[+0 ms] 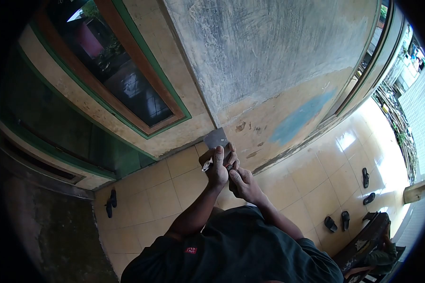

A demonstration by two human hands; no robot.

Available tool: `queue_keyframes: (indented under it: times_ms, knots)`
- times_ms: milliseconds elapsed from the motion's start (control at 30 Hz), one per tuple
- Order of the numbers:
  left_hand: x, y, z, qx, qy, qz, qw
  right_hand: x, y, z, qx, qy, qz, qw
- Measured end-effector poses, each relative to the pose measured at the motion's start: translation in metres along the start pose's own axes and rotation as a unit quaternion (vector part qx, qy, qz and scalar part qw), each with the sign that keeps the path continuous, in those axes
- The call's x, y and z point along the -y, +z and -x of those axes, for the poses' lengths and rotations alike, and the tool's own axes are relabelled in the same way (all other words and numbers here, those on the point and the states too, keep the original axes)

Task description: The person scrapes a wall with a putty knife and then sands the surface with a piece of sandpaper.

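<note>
My left hand (217,173) is closed, its thumb pressed along a flat grey piece (216,138) with a straight edge, which could be a blade or a stiff sheet. A crumpled whitish scrap (207,164) shows at the outer side of that hand. Close beside it, my right hand (243,185) is closed in a pinch near a small dark object (229,167) between the hands. What the right fingers hold is mostly hidden. Both hands are held in front of my chest, near the wall's lower corner.
Ahead stands a wall (278,52) with grey skim over yellowish plaster and a blue patch (302,118). A green-and-brown framed window (127,89) is at left. Black sandals (331,224) lie on the tiled floor (170,193). A dark bench (368,240) stands lower right.
</note>
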State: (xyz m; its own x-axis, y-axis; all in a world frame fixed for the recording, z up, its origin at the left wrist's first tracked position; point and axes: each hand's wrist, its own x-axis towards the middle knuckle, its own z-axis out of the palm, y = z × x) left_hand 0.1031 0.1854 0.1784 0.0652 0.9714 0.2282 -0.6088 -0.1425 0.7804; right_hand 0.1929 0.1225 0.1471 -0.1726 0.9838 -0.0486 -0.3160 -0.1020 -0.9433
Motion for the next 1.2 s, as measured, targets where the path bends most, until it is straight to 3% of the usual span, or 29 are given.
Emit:
queue_keyframes:
  times_ms: [300,533,667,767,900,1167,1200]
  knots:
    - [-0.001,0.006,0.000,-0.030,-0.011,-0.067,0.997,0.010,0.001,-0.002,-0.023,0.039,0.026,0.999]
    - [0.000,0.010,-0.008,-0.031,-0.039,-0.031,0.998,0.023,0.003,-0.001,-0.044,0.024,0.045,0.998]
    - [-0.003,0.015,-0.004,-0.039,-0.001,-0.068,0.997,0.013,0.001,-0.002,-0.043,0.065,0.046,0.996]
    - [-0.005,0.022,-0.011,-0.035,0.002,-0.052,0.998,0.019,0.003,-0.007,-0.073,0.023,0.070,0.995]
    - [0.003,0.010,0.001,-0.039,-0.014,0.016,0.999,0.027,0.004,0.005,-0.062,0.057,0.093,0.992]
    - [-0.006,0.018,-0.004,-0.020,-0.003,0.010,1.000,0.034,0.004,0.001,-0.061,0.045,0.079,0.994]
    - [-0.005,0.015,0.000,-0.020,-0.007,0.012,1.000,0.038,0.004,0.006,-0.054,0.084,0.069,0.993]
